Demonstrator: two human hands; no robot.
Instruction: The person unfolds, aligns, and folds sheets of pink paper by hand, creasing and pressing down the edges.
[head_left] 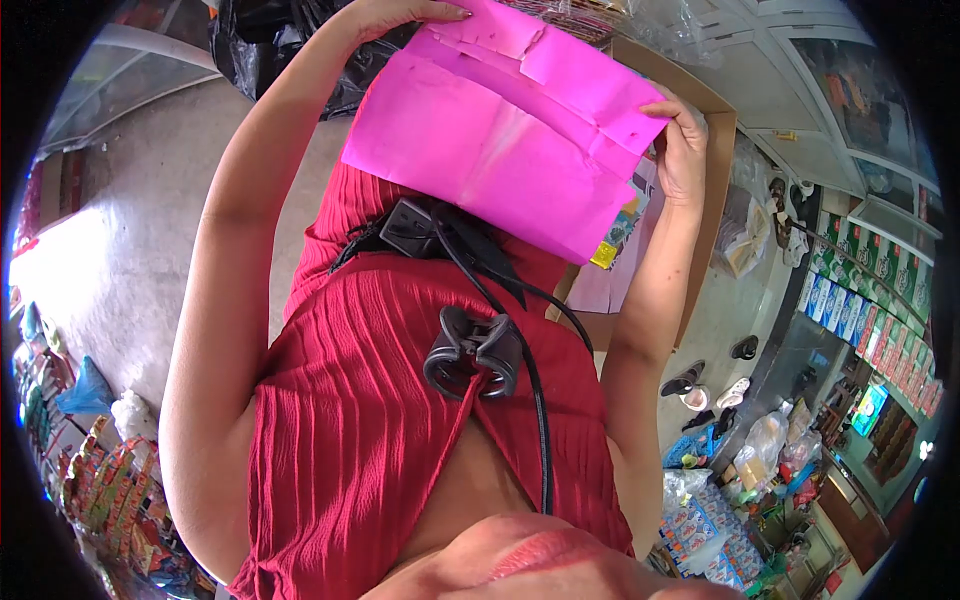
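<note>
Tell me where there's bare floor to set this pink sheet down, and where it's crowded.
Widest for the pink sheet: the grey floor outside the left arm, between the black bag and the colourful packets. A smaller bare patch lies between the cardboard box and the shoes. The lower right is crowded with plastic bags and packs.

Smooth, faintly shiny paper in the pink sheet (430,130), creased along its folds. Ribbed matt cloth in the red dress (330,430); smooth, low-sheen plastic in the black clip (498,354); wrinkled, glossy film in the black bag (268,55); matt cardboard in the box (714,185).
</note>
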